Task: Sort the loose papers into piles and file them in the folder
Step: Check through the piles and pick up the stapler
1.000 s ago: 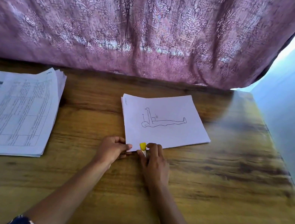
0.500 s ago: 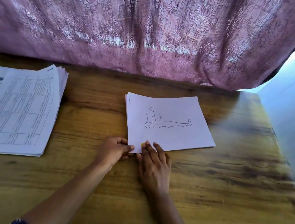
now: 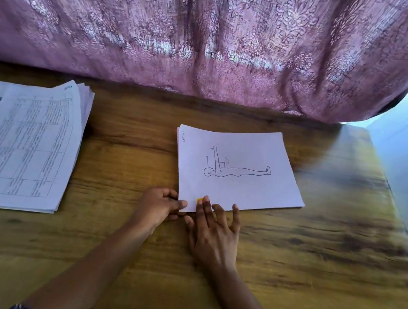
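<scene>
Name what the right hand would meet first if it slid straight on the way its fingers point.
Probably the small yellow tab at the fingertips of the right hand, on the white paper pile with the figure drawing.

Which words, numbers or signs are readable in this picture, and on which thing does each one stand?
"90": on the drawing sheet, sideways, beside the figure's raised arm.
Small note in that sheet's far left corner: too small to read.
Printed table on the left paper pile: too blurred to read.
</scene>
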Action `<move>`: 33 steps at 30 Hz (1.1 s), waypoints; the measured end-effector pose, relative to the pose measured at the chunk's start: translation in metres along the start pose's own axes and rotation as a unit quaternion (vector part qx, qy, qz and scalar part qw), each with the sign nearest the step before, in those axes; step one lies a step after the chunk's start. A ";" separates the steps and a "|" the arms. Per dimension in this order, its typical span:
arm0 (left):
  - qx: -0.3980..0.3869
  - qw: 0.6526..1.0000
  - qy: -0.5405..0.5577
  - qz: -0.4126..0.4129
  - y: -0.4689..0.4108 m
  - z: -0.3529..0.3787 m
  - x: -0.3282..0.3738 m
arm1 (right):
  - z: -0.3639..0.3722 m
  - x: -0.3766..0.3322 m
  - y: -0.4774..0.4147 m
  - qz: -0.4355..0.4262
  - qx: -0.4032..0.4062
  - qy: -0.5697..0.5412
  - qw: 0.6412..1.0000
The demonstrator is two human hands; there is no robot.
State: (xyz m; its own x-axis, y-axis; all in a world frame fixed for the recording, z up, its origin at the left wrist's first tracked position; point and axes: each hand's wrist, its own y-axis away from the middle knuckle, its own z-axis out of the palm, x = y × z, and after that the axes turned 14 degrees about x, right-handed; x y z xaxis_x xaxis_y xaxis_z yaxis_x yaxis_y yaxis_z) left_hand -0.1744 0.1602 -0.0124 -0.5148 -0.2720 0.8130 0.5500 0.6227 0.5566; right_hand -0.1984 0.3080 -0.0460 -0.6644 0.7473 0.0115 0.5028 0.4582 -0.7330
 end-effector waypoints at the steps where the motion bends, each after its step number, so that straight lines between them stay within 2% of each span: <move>1: -0.002 1.000 0.004 0.001 0.000 0.000 0.000 | 0.001 -0.001 -0.001 0.001 0.003 0.000 1.000; 8: 0.001 1.000 0.007 -0.012 -0.002 0.000 0.004 | -0.007 0.005 -0.011 0.028 -0.064 -0.038 0.997; 12: 0.003 1.000 0.012 -0.008 -0.001 0.000 0.003 | -0.014 0.015 0.001 0.059 -0.101 -0.139 0.983; 17: 0.001 1.000 0.010 0.001 -0.002 0.000 0.003 | -0.018 0.010 0.003 0.234 -0.150 -0.233 0.932; 21: 0.006 1.000 0.013 0.010 0.002 0.000 0.004 | -0.020 0.006 -0.002 0.272 -0.134 -0.192 0.933; 28: 0.009 1.000 0.029 0.001 0.006 0.002 0.005 | -0.028 0.013 -0.002 0.345 -0.173 -0.197 0.901; 33: 0.019 0.997 0.066 -0.025 0.007 0.004 0.007 | -0.029 0.021 0.005 0.338 -0.191 -0.210 0.897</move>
State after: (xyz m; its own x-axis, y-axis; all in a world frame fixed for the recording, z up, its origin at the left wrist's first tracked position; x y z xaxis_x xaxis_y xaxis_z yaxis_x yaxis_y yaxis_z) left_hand -0.1773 0.1656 -0.0036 -0.4482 -0.3967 0.8011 0.4994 0.6321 0.5925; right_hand -0.1937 0.3400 -0.0294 -0.2464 0.7058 -0.6642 0.9688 0.1600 -0.1894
